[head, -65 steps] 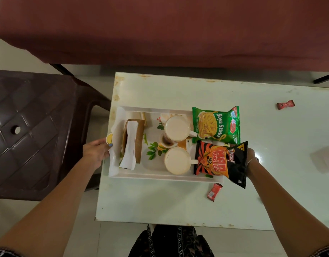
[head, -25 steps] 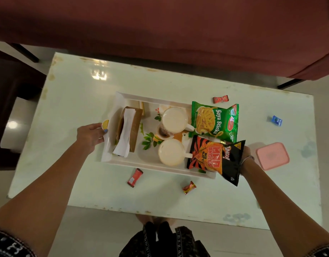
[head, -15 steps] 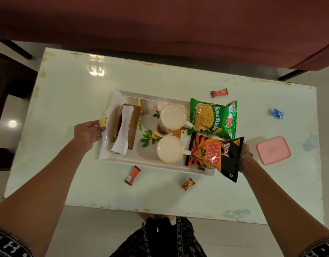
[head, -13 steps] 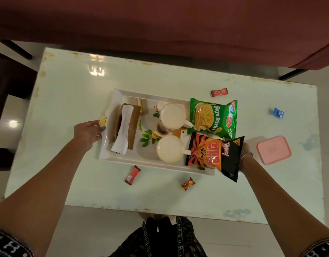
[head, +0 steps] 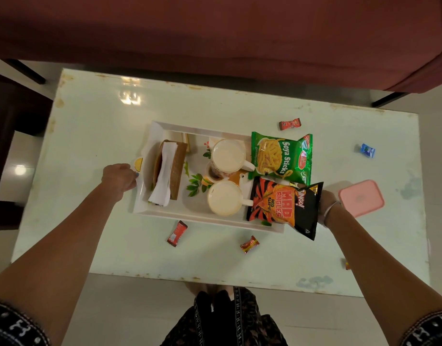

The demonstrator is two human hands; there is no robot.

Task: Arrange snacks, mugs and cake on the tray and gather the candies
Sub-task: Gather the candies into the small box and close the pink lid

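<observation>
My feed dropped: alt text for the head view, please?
Both hands hold the ends of a white tray carrying two mugs, cake and two snack bags; candies and a pink lid lie on the table.

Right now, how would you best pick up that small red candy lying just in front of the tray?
Pinch the red candy across its narrow middle, coming straight down from above. It lies flat on the table, apart from the tray, with its long sides free. Both hands look busy at the tray's ends.

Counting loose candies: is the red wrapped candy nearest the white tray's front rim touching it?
Apart. The head view shows bare table between the red candy and the tray's rim.
</observation>
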